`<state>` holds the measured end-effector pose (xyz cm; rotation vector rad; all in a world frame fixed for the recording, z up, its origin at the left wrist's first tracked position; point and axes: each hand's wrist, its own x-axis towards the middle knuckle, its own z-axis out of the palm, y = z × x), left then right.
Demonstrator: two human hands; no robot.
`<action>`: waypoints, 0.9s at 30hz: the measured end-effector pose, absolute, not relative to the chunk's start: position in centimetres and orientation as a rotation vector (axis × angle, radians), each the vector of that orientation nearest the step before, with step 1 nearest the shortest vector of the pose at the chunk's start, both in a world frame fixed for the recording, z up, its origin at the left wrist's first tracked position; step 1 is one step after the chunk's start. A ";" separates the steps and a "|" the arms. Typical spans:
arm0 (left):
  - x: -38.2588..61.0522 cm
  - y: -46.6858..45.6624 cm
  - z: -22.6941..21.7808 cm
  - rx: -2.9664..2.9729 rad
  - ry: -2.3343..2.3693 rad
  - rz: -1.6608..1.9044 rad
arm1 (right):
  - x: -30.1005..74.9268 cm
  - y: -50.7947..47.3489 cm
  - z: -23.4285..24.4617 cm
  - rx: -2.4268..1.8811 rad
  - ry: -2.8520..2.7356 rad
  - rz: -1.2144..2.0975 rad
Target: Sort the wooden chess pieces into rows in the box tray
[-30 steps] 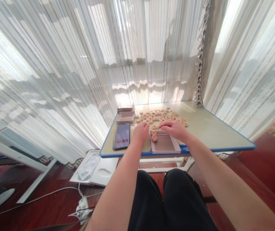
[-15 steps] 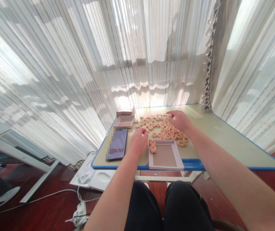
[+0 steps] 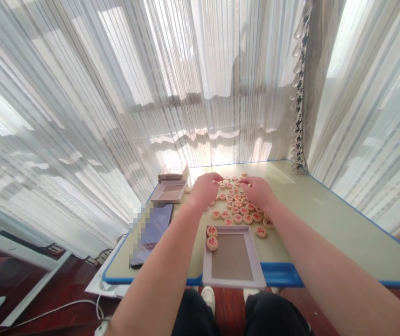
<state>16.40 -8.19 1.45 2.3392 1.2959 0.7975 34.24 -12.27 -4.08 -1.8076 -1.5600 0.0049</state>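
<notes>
Many round wooden chess pieces (image 3: 237, 205) with red characters lie scattered on the pale green table (image 3: 326, 224). My left hand (image 3: 205, 190) rests on the left part of the pile, fingers curled down over pieces. My right hand (image 3: 258, 192) lies on the right part, fingers bent onto the pieces. What either hand grips is hidden. A shallow lavender-rimmed box tray (image 3: 233, 256) sits at the table's near edge with two pieces (image 3: 212, 237) in its far left corner.
A second box tray (image 3: 168, 191) and a stacked box (image 3: 172, 171) stand at the far left of the table. A dark phone (image 3: 153, 228) lies at the left. Sheer curtains surround the table. The floor is red-brown, with a cable at lower left.
Both hands have moved forward onto the far part of the pile. The left hand left the spot beside the near tray. The view has tilted down and nearer to the table.
</notes>
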 end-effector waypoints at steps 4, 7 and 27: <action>17.0 -6.8 -0.9 2.568 1.334 0.646 | 33.4 -12.1 -4.2 -1.829 -1.755 0.040; 16.7 -6.3 -2.1 2.702 1.299 0.538 | 32.7 -12.3 -4.1 -1.818 -1.892 0.066; 16.5 -6.9 -1.8 2.861 1.203 0.399 | 32.1 -12.4 -3.7 -1.861 -2.012 0.079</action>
